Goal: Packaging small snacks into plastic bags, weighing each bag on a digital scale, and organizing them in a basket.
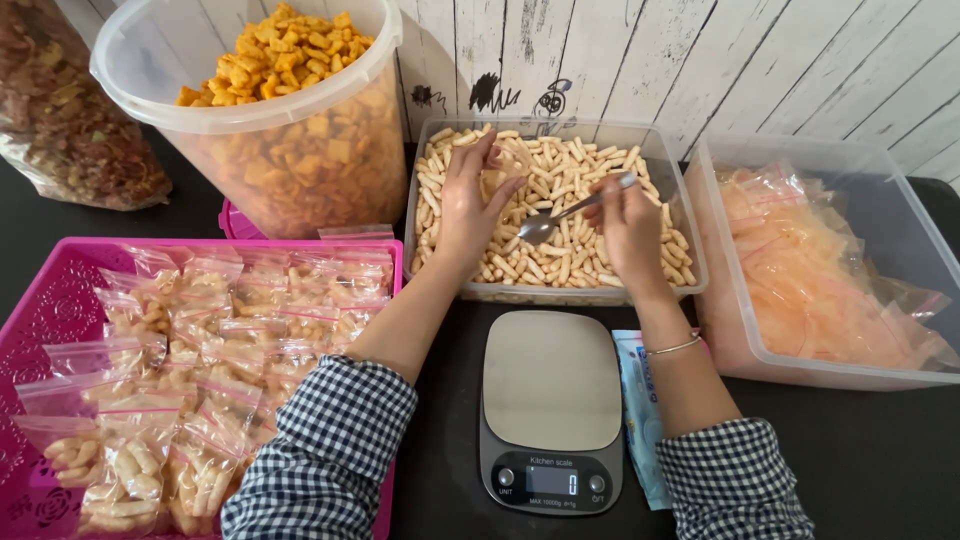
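Clear tub (690,262) of pale stick snacks (560,180) sits on the counter (850,450) under both our grips. Left hand (468,205) pinches a small clear bag (505,165) open over the tub. Right hand (628,225), closed around a metal spoon (560,215), bowl pointing toward the left grip just beside the bag.

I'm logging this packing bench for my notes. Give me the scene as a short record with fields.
left hand: left hand holds a small clear bag open over the stick snacks
right hand: right hand holds a spoon
container: clear tub
in front: kitchen scale, pan bare
left side: pink basket of filled bags
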